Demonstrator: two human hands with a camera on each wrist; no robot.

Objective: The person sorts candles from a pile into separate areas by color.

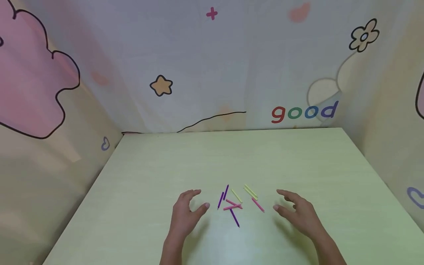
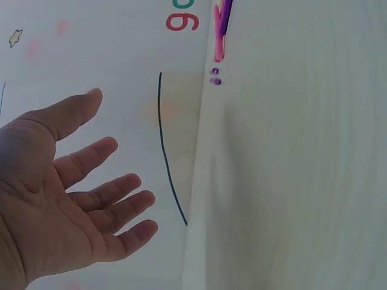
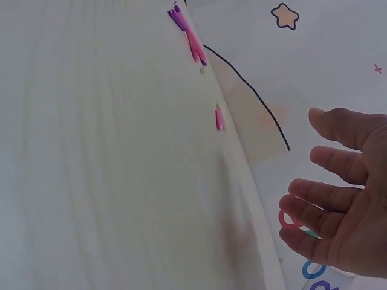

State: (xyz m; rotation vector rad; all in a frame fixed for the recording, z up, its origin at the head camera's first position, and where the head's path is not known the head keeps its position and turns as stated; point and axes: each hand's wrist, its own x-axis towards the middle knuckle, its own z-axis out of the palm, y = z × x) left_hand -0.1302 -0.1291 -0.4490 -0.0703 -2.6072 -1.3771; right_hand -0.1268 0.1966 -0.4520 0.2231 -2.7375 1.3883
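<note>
In the head view, three purple sticks (image 1: 234, 218), three yellow sticks (image 1: 236, 196) and three pink sticks (image 1: 258, 205) lie scattered on the desk (image 1: 132, 165), between the hands. Two pink ones cross; two yellow ones lie side by side. The left hand (image 1: 184, 214) and right hand (image 1: 299, 214) hover on either side, apart from the sticks, each grip released. A printed cloth (image 1: 212, 66) stands behind.

The left wrist view shows that hand's fingers loosely spread, with pink and purple sticks near the top edge.

The right wrist view shows relaxed, slightly bent fingers, a pink stick lying well apart from them.
</note>
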